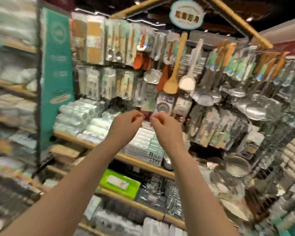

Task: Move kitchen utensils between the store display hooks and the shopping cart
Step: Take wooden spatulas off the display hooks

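While both bare arms are reaching up at the centre of the frame, the left hand [126, 124] and right hand [163, 124] are curling their fingers just under a carded utensil packet [147, 103] hanging low on the utensil display [194, 42]. Blur is hiding whether either is pinching its lower edge, so I cannot tell. No shopping cart is showing and the display is looking crowded, so most of the moving is probably remaining. Above, right of centre, a smooth wooden turner [174, 70] and a pale rice paddle [188, 82] are dangling, flat-bladed, while glossy steel ladles [203, 97] and domed mesh strainers [259, 108] are glinting toward the right.
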Tool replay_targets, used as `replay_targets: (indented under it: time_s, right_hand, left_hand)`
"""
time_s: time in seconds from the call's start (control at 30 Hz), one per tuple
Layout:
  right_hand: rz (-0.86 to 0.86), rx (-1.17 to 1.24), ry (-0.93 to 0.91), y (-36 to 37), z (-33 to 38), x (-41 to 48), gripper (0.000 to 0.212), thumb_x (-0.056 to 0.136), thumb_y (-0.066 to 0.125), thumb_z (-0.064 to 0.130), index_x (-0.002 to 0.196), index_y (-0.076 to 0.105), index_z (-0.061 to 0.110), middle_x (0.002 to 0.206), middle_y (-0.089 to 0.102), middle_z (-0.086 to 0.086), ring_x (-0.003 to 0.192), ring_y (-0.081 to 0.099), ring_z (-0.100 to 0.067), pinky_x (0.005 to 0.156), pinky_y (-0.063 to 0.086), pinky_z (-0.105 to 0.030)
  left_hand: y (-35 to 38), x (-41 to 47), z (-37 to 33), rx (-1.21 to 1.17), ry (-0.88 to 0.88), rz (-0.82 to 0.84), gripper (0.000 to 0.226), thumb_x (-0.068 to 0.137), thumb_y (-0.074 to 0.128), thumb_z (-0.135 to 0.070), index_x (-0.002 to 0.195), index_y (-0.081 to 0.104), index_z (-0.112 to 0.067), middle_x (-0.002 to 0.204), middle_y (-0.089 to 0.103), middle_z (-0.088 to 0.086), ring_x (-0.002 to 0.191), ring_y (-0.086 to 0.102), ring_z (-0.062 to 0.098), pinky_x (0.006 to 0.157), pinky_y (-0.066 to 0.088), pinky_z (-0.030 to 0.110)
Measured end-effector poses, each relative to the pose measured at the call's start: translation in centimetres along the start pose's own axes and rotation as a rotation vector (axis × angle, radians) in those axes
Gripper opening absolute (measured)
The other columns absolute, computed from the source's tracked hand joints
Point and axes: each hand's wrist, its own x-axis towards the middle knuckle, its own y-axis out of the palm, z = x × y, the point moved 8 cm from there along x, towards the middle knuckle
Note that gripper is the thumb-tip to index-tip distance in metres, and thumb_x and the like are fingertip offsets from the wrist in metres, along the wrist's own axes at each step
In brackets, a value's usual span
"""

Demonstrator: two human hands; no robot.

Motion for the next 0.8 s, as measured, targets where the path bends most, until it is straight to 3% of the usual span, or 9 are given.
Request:
replay_targets:
  time_s: [0.07,0.23,0.43,0.6,0.7,0.8]
  right_hand:
    - [0.068,0.028,-0.023,4.2,2.5,-1.7,0.018,0.093,0.048,0.028,0.093,0.065,0.022,0.089,0.067,0.001,0.085,0.057,-0.018,0.065,0.040,-0.029]
    - [0.271,-0.080,-0.128,16.4,9.6,-3.9,0.025,0.094,0.045,0.027,0.108,0.065,0.020,0.105,0.068,-0.004,0.098,0.060,-0.024,0.076,0.042,-0.031]
    - [0.443,-0.077,-0.182,30.5,16.3,-5.8,0.027,0.095,0.043,0.027,0.107,0.065,0.016,0.106,0.067,-0.009,0.102,0.059,-0.030,0.086,0.046,-0.042]
    - [0.649,-0.082,-0.239,41.9,19.1,-8.2,0.024,0.097,0.043,0.025,0.106,0.063,0.018,0.098,0.066,-0.002,0.082,0.054,-0.017,0.070,0.041,-0.030]
    - [0.799,-0.084,-0.237,48.6,19.4,-9.6,0.027,0.098,0.041,0.025,0.115,0.061,0.018,0.103,0.066,-0.002,0.089,0.058,-0.020,0.074,0.044,-0.031]
    - [0.962,-0.102,-0.230,55.8,18.5,-11.5,0.031,0.099,0.042,0.025,0.125,0.056,0.019,0.115,0.064,-0.002,0.101,0.059,-0.021,0.078,0.046,-0.031]
  left_hand:
    - [-3.6,-2.5,3.4,0.046,-0.083,-0.028,0.016,0.091,0.051,-0.025,0.097,0.066,-0.024,0.078,0.066,-0.004,0.074,0.056,0.017,0.060,0.033,0.026]
    - [-13.0,-6.6,12.6,0.133,-0.230,-0.133,0.016,0.091,0.050,-0.025,0.099,0.065,-0.024,0.083,0.067,-0.003,0.084,0.061,0.021,0.073,0.043,0.031]
    - [-22.7,-9.3,23.0,0.264,-0.330,-0.214,0.019,0.092,0.051,-0.022,0.105,0.063,-0.018,0.088,0.067,0.004,0.088,0.060,0.025,0.074,0.041,0.033]
    - [-27.5,-12.4,32.4,0.313,-0.511,-0.228,0.021,0.096,0.044,-0.021,0.112,0.058,-0.018,0.082,0.064,0.001,0.073,0.056,0.022,0.063,0.040,0.034]
    - [-28.8,-14.8,38.4,0.322,-0.678,-0.228,0.024,0.097,0.043,-0.021,0.117,0.056,-0.019,0.089,0.067,0.003,0.075,0.060,0.025,0.068,0.047,0.038]
    - [-29.4,-17.3,44.5,0.353,-0.833,-0.238,0.027,0.097,0.042,-0.020,0.121,0.054,-0.019,0.082,0.062,0.001,0.077,0.059,0.028,0.064,0.043,0.033]
